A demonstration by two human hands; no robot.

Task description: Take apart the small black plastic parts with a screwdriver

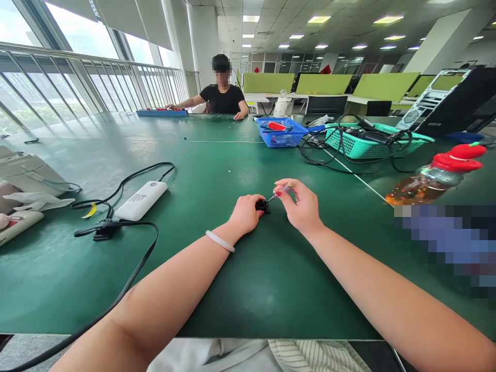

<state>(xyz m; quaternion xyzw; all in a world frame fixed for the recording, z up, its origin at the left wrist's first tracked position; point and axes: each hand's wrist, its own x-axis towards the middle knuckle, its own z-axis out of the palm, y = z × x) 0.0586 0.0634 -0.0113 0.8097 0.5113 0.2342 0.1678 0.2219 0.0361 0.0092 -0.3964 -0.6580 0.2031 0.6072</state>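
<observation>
my left hand (245, 214) is closed in a pinch on the small black part (262, 205), low over the bench (256, 289), in front of me near the middle. my right hand (304, 206) grips the handle of a thin screwdriver-like tool (287, 186) between thumb and fingers, shaft slanting down-left to the part. tip seems to meet it; exact contact too small to tell.

doing it well, my judgement: brace the part against the bench so it can't roll, left fingertips off the tip's line. line the shaft up square with whatever it seats in, light steady push, any turning from the fingertips, not the wrist. both forearms low for steadiness. slip risk: tip skids off into the left fingers.

counts: 2 hands of mine, 1 black part, 1 tool, 1 pale wristband (220, 241) on my left wrist. left side: 1 white power bank (142, 200) with a black cable at its far end. right side, farther off: 2 baskets, i.e. 1 blue basket (281, 139), 1 teal basket (356, 151); nearer, 1 red-lidded bottle (420, 187) lying tilted. far edge: 1 person (222, 99), one arm out to 1 blue tray (161, 113).
</observation>
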